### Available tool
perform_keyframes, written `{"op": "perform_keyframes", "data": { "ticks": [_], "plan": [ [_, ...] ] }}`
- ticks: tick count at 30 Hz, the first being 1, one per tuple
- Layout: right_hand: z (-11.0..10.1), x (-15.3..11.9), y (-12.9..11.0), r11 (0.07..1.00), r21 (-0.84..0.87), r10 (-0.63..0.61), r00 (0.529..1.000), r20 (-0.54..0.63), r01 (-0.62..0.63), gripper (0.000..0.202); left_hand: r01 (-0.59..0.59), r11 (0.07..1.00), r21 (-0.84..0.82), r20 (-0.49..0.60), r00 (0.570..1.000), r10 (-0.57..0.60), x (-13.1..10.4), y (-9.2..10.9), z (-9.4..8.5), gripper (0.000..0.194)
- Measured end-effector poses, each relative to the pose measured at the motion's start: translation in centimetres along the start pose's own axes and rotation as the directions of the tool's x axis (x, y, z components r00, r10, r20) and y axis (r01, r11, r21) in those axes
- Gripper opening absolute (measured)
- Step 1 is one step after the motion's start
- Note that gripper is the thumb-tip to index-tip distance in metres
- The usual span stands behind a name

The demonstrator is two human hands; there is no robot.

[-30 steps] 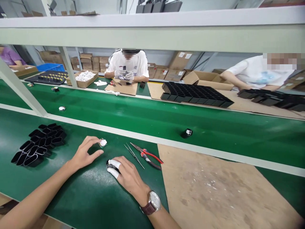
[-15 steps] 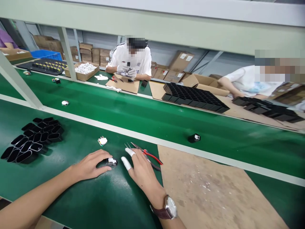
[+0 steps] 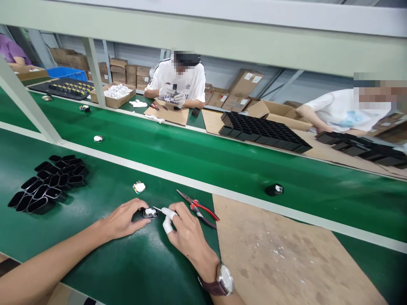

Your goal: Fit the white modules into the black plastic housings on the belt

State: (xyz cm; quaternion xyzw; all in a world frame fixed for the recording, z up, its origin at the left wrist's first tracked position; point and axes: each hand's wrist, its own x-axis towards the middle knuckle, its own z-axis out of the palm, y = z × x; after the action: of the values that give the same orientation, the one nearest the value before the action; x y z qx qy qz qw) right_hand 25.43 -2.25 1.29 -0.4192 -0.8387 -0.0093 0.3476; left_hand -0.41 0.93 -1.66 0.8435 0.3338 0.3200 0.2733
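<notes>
My left hand (image 3: pixel 125 218) is closed around a small black oval housing (image 3: pixel 146 215), its open end facing up with a white-topped circuit board inside. My right hand (image 3: pixel 182 226), with white finger cots on two fingertips, pinches tweezers (image 3: pixel 157 208); their tips point at the housing's right rim, and whether they touch it I cannot tell. Beyond my left hand a loose circuit board (image 3: pixel 139 187) with a white top lies on the green table. Red-and-black needle-nose pliers (image 3: pixel 199 208) rest just past my right hand.
A cluster of empty black housings (image 3: pixel 47 182) stands at left. A stained cardboard sheet (image 3: pixel 270 250) covers the right side. Across the green conveyor belt (image 3: pixel 178 146), carrying boards and a filled housing (image 3: pixel 274 189), two co-workers sit near black housings (image 3: pixel 263 131). A post (image 3: pixel 94 72) rises at left.
My right hand has picked up the tweezers from beside the pliers and brought them to the housing. Parts on the belt have shifted right. My left hand keeps its hold.
</notes>
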Motion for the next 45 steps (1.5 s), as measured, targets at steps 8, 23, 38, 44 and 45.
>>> {"op": "perform_keyframes", "data": {
  "ticks": [8,23,38,44,45],
  "plan": [
    [-0.2,-0.1,-0.3,0.99,-0.13,-0.048,0.997,0.067,0.056,0.024,-0.027,0.999,0.026,-0.023,0.999,0.028,0.2,0.3,0.0,0.033],
    [-1.0,0.4,-1.3,0.987,-0.1,-0.105,0.978,0.181,0.124,0.028,-0.026,1.0,0.002,0.047,0.999,0.026,0.0,0.4,0.1,0.04],
    [-0.3,-0.1,0.9,0.998,-0.025,0.055,0.998,0.008,-0.055,0.027,-0.121,0.991,0.048,0.025,0.992,0.12,0.6,0.5,-0.5,0.039],
    [2.2,-1.1,2.7,0.982,-0.144,0.13,0.99,0.061,-0.121,0.033,-0.317,0.941,0.118,0.03,0.948,0.316,1.0,1.2,-0.7,0.025],
    [2.5,-1.1,2.7,0.979,-0.167,0.13,0.989,0.075,-0.116,0.034,-0.313,0.943,0.11,0.024,0.95,0.312,1.0,1.4,-0.6,0.021]
  ]
}}
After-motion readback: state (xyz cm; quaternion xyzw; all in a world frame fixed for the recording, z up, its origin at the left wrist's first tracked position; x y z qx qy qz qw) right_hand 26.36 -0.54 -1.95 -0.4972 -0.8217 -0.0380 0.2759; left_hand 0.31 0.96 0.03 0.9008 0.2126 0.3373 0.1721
